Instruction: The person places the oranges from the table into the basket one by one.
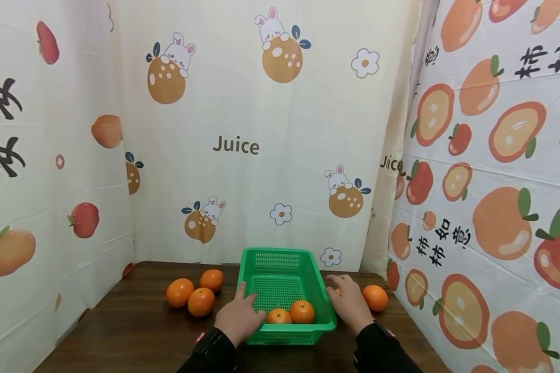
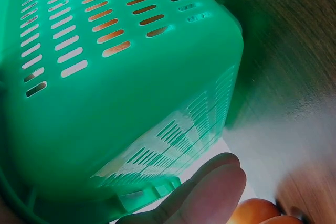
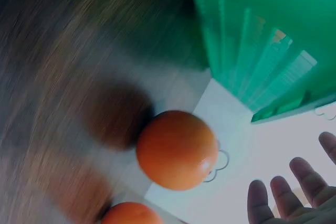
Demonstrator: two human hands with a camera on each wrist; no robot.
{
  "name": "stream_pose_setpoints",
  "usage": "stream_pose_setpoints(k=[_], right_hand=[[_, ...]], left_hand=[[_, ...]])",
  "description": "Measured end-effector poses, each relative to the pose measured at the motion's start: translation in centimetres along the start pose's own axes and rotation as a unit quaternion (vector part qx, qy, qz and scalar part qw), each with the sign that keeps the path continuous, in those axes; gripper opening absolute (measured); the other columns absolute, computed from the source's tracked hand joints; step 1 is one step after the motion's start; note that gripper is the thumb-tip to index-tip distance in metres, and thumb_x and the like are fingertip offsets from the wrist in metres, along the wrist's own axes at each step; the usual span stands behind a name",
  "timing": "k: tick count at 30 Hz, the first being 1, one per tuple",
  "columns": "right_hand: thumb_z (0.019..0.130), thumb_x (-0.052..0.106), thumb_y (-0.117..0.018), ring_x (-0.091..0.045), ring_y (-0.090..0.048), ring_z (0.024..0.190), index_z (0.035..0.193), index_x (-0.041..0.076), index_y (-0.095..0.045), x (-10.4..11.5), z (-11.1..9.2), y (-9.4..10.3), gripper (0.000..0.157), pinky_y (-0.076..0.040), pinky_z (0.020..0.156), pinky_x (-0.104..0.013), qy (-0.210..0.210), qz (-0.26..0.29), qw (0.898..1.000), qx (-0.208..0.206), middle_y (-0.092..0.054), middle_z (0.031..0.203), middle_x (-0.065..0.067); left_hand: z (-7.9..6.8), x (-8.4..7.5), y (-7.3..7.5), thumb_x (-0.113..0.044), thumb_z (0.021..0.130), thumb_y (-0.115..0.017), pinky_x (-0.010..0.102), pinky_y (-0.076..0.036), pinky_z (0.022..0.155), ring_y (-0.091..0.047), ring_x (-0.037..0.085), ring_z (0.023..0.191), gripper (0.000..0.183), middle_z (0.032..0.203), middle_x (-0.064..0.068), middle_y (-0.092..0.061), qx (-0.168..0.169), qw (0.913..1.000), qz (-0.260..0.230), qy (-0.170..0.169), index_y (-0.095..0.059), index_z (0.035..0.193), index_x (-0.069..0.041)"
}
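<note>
A green plastic basket (image 1: 282, 327) with slotted walls stands on the table, and two oranges (image 1: 302, 312) lie inside at its near end. My left hand (image 1: 240, 317) is at the basket's near left corner, its fingers straight along the side. In the left wrist view, extended fingers (image 2: 210, 192) show beside the outer wall; the thumb is out of sight there. Just right of the basket is my right hand (image 1: 351, 304), fingers spread and holding nothing in the right wrist view. One orange (image 3: 177, 150) stands near it, partly hidden in the head view.
Three oranges (image 1: 201, 302) sit grouped left of the basket on the dark wooden table (image 1: 135, 321). Another orange (image 1: 375, 298) is right of my right hand. Printed cloths (image 1: 261, 197) hang behind the table and along both sides.
</note>
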State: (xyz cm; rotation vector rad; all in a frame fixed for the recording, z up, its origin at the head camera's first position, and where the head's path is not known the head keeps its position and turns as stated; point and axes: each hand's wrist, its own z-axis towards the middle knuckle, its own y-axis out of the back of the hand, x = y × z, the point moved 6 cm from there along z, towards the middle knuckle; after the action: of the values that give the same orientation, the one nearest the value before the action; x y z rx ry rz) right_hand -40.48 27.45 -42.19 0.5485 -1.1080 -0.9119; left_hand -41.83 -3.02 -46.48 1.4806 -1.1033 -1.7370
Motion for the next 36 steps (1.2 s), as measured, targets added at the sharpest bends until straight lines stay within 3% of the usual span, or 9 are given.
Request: stream_pose_setpoints(k=[4, 11, 25, 36], right_hand=[[0.107, 0.022, -0.062, -0.049, -0.054, 0.131, 0.143, 0.014, -0.066, -1.5, 0.4, 0.4, 0.038, -0.048, 0.104, -0.065, -0.018, -0.015, 1.0, -0.002, -0.059, 0.144, -0.021], [0.106, 0.023, -0.061, -0.053, -0.051, 0.132, 0.147, 0.013, -0.064, -3.5, 1.0, 1.1, 0.042, -0.043, 0.105, -0.067, -0.036, -0.038, 0.999, -0.003, -0.054, 0.146, -0.027], [0.104, 0.022, -0.06, -0.06, -0.048, 0.131, 0.15, 0.012, -0.06, -6.5, 1.9, 1.1, 0.047, -0.045, 0.102, -0.071, -0.048, -0.083, 0.995, 0.017, -0.048, 0.151, -0.033], [0.103, 0.024, -0.06, -0.067, -0.041, 0.135, 0.156, 0.013, -0.054, -7.4, 1.8, 1.8, 0.054, -0.041, 0.099, -0.081, -0.072, -0.106, 0.991, 0.047, -0.035, 0.161, -0.035]], left_hand=[[0.1, -0.1, 0.0, -0.043, 0.095, -0.059, 0.043, -0.045, 0.062, -0.062, 0.026, 0.071, 0.063, 0.176, 0.019, -0.026, 0.003, 1.0, -0.001, -0.001, -0.063, 0.149, -0.012], [-0.2, -0.3, 0.2, -0.043, 0.094, -0.059, 0.043, -0.045, 0.062, -0.061, 0.026, 0.071, 0.064, 0.176, 0.019, -0.026, 0.003, 1.0, -0.004, -0.002, -0.063, 0.149, -0.011], [0.0, -0.1, -0.2, -0.043, 0.094, -0.06, 0.044, -0.045, 0.063, -0.062, 0.027, 0.072, 0.063, 0.176, 0.018, -0.027, -0.007, 0.9999, -0.008, -0.002, -0.064, 0.148, -0.012], [-0.1, 0.0, 0.0, -0.043, 0.095, -0.059, 0.043, -0.044, 0.064, -0.06, 0.026, 0.071, 0.062, 0.176, 0.017, -0.027, -0.008, 0.9999, -0.011, 0.002, -0.064, 0.149, -0.013]])
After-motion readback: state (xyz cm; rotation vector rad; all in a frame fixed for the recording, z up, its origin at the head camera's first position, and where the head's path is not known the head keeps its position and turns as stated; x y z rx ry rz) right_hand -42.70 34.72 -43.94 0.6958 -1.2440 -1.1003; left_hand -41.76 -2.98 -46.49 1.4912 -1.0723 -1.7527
